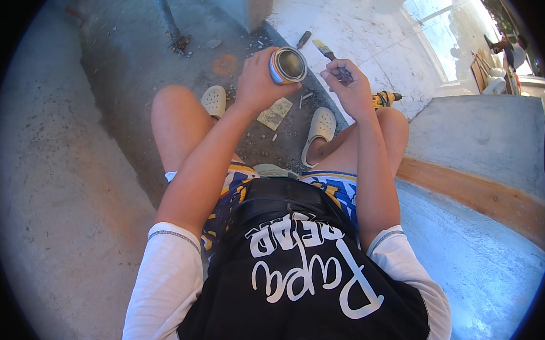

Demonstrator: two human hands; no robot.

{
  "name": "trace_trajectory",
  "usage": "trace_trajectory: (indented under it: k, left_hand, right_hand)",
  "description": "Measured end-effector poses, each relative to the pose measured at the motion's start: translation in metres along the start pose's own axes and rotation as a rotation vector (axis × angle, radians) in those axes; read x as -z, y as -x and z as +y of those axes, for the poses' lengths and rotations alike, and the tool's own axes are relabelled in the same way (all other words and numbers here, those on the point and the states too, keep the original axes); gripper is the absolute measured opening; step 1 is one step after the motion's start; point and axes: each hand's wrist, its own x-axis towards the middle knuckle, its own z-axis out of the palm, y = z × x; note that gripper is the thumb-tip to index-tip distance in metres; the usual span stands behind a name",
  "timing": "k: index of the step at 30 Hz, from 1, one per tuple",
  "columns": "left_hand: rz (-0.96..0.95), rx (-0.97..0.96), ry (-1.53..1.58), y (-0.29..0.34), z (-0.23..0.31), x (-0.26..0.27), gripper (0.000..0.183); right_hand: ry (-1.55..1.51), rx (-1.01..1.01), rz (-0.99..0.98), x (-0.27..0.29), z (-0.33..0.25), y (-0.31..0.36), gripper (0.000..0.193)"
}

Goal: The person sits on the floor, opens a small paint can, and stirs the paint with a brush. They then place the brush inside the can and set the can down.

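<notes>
My left hand is wrapped round a small open metal can, tilted so its round mouth faces me. What is inside the can is hard to make out. Just right of it, my right hand pinches a paintbrush by its dark handle. The pale yellowish bristles point away from me, up and to the left, apart from the can.
A short dark-handled tool lies on the white panel beyond my hands. By my right knee is a yellow power drill. A flat tile piece and rubble lie between my clogs. A person is far right.
</notes>
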Motion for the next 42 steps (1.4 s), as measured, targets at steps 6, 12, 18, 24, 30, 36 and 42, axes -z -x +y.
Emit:
trace_trajectory:
  k: [6,12,18,24,30,36,42]
  left_hand:
    - [0.099,-0.052,0.012,-0.001,-0.003,-0.001,0.093]
    - [0.177,-0.198,0.032,-0.002,0.002,0.001,0.094]
    - [0.184,-0.246,0.115,-0.002,0.005,0.002,0.093]
    - [0.163,-0.222,0.162,-0.002,0.004,0.001,0.093]
    - [0.105,-0.122,0.155,-0.001,0.0,-0.001,0.093]
    - [0.079,-0.049,0.007,-0.001,-0.007,-0.004,0.09]
    - [0.063,-0.022,-0.032,0.001,-0.007,-0.005,0.089]
  right_hand:
    - [0.015,-0.007,-0.057,-0.003,0.001,0.001,0.018]
    - [0.084,0.059,0.023,-0.006,-0.004,0.006,0.014]
    - [0.038,0.105,0.102,-0.009,-0.015,0.008,0.029]
    - [0.133,0.167,0.259,-0.001,-0.019,0.01,0.04]
    - [-0.033,0.187,0.445,0.008,-0.021,0.006,0.044]
    - [-0.439,0.106,0.314,0.016,-0.017,0.004,0.044]
    - [-0.371,0.033,0.138,0.009,-0.012,0.002,0.04]
